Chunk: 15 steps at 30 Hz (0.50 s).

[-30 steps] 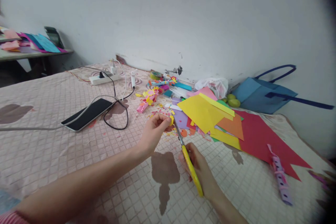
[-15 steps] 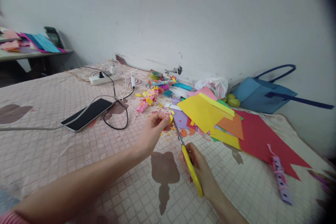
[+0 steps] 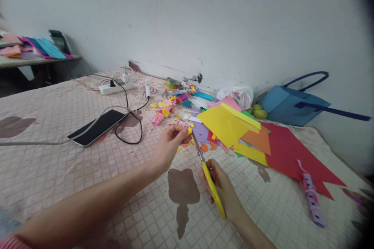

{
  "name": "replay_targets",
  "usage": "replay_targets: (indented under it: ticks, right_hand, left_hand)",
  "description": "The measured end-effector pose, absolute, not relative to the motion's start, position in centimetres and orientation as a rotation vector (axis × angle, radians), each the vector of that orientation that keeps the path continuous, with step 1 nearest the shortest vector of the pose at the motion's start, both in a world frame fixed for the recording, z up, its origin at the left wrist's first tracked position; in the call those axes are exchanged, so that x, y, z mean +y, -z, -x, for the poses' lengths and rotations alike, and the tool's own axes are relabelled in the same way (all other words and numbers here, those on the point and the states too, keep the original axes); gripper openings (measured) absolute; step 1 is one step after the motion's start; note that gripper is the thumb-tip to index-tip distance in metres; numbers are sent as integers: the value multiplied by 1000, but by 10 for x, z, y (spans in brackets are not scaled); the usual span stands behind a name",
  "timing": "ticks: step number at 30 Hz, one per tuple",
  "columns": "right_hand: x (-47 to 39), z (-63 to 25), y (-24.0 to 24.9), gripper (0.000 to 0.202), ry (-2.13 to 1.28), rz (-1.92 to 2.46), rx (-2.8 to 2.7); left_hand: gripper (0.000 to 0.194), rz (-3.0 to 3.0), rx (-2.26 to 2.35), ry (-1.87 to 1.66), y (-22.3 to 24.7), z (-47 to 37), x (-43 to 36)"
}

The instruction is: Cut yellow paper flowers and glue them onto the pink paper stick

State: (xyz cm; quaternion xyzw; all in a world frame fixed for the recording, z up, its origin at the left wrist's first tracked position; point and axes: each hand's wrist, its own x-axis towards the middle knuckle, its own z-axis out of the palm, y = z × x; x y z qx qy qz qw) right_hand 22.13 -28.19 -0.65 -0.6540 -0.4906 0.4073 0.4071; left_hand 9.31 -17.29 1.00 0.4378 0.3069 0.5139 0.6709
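My left hand [image 3: 172, 144] pinches a small piece of yellow paper [image 3: 189, 130] between thumb and fingers. My right hand [image 3: 219, 183] is wrapped round the yellow handles of a pair of scissors [image 3: 210, 186]. The scissors' metal blades point up and away, their tips right beside the yellow piece; whether they touch it I cannot tell. Beneath and beyond the hands lie coloured paper scraps [image 3: 204, 148]. Just behind them is a pink and yellow paper flower craft [image 3: 166, 109].
Yellow sheets [image 3: 224, 124] and a red sheet [image 3: 292, 151] lie to the right, near a lilac paper roll [image 3: 314, 200]. A blue bag [image 3: 292, 105] leans on the wall. At left are a dark tablet-like device [image 3: 97, 126], cables and a power strip [image 3: 116, 88].
Almost nothing differs. Both hands keep their places, and the yellow piece and scissors have shifted only very slightly.
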Motion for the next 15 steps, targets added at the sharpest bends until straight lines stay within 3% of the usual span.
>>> replay_targets:
  ticks: [7,15]
  right_hand:
    - [-280,-225,11,38,-1160,1586,-1058]
    - [-272,-248,3,43,-1113,1506,-998]
  left_hand:
    - [23,-1002,702,-1152,-10,-93,-173]
    - [23,-1403,625,-749,-2,-94,-178]
